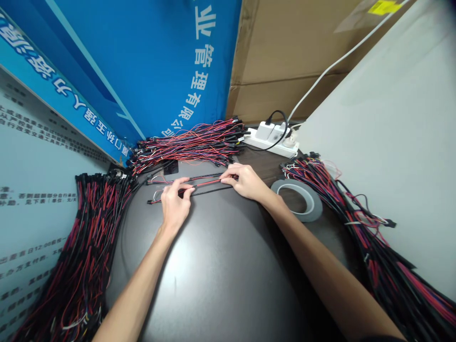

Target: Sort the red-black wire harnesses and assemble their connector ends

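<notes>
Both hands on the wire harness, just above centre frame, over the tabletop. Left hand: forearm in from bottom left, wrist bent slightly, thumb and fingertips pinched narrow on the harness. Right hand: forearm in on a long diagonal from the lower right corner, fingers curled, thumb and index pinching the harness farther right. Hands near each other, not touching, strands running roughly level between them. Tape roll sits right of the right wrist.

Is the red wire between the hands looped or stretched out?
Stretched out: the red wire runs nearly straight between the left hand and the right hand, with no loop; how taut, I cannot tell.
</notes>
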Tool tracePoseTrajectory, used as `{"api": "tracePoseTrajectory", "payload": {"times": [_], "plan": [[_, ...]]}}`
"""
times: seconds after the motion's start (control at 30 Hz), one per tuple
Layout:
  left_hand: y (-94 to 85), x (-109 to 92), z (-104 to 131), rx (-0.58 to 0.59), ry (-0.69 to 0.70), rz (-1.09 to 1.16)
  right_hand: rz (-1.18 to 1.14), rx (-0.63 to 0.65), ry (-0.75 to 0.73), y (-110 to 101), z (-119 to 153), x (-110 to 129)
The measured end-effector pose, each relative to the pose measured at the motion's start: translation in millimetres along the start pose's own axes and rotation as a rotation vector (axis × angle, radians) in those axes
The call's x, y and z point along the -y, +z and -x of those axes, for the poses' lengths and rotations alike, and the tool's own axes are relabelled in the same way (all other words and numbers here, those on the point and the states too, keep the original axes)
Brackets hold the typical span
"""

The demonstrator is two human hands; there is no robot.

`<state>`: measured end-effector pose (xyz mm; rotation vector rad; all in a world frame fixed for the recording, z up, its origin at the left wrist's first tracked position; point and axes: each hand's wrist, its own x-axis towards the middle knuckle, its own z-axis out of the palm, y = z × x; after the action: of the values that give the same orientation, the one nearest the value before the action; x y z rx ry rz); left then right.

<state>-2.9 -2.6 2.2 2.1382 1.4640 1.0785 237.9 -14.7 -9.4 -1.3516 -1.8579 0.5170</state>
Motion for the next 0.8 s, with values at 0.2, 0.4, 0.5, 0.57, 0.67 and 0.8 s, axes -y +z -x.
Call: {"api": "tracePoseTrajectory", "payload": {"times": [0.2,0.4,0.5,0.57,0.67,0.8], "plan": [[-0.2,1,0,0.000,0.020,0.003,0.058,-0.009,-0.013,1,1,1],[0.6,3,0,-0.003,0.028,0.017,0.091,-0.012,-0.001,1,2,5],[0.9,4,-1,0.004,0.047,0.030,0.067,-0.009,0.021,2,1,6],[0.9,4,-1,0.008,0.058,0.035,0.038,-0.008,0.037,2,1,6],[-0.1,2,-1,0.008,0.083,0.020,0.010,0.000,0.044,1,1,7],[-2.2,-4,-2,0.027,0.160,-0.001,-0.009,-0.001,0.022,-2,0,10]]}}
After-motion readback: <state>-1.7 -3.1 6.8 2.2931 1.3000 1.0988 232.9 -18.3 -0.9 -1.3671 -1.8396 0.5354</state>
